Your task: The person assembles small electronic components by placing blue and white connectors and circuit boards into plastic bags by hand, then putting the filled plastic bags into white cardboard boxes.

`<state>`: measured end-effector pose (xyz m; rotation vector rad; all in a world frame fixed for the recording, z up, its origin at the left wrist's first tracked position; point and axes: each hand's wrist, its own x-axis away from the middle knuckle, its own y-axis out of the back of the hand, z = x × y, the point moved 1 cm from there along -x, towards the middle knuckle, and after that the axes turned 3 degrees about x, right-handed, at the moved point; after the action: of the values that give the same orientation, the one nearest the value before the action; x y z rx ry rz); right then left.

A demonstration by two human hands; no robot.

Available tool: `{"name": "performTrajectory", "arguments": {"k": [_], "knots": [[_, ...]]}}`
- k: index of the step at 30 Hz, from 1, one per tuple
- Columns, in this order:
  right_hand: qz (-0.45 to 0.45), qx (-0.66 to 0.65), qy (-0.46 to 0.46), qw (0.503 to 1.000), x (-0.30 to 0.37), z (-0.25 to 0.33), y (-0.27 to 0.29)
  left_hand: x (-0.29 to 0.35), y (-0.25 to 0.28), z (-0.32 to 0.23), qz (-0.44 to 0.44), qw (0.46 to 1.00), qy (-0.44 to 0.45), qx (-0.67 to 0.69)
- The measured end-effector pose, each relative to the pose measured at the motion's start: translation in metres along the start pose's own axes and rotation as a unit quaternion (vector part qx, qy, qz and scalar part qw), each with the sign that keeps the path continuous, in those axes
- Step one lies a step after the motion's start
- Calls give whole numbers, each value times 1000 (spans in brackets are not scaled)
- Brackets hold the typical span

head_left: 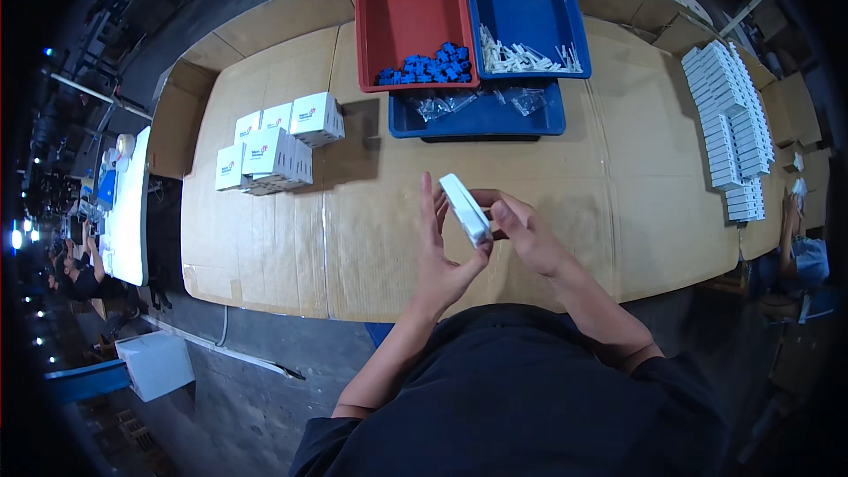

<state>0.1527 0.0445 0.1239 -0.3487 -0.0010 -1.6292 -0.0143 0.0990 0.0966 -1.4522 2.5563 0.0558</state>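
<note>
A slim white box, tilted, is held above the cardboard-covered table near its front edge. A dark seam runs along its side. My right hand is closed on the box from the right, thumb bent and fingers partly behind it. On the other side my left hand steadies the box, with the thumb at its lower end and a finger stretched upward. The left hand's other fingers are partly hidden behind the box.
White boxes are stacked at left. A red tray holds blue pieces; a blue tray holds white sticks. Below them, another blue tray contains clear plastic bags. Slim white boxes line the right.
</note>
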Motion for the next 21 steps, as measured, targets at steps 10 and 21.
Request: {"name": "performTrajectory", "arguments": {"k": [10,21], "knots": [[-33,106,148,983,3,-12,-21,-3,3,2,-1,969,138,204],[-73,309,273,908,14,-22,-43,-1,-18,-5,-81,986,50,134]]}}
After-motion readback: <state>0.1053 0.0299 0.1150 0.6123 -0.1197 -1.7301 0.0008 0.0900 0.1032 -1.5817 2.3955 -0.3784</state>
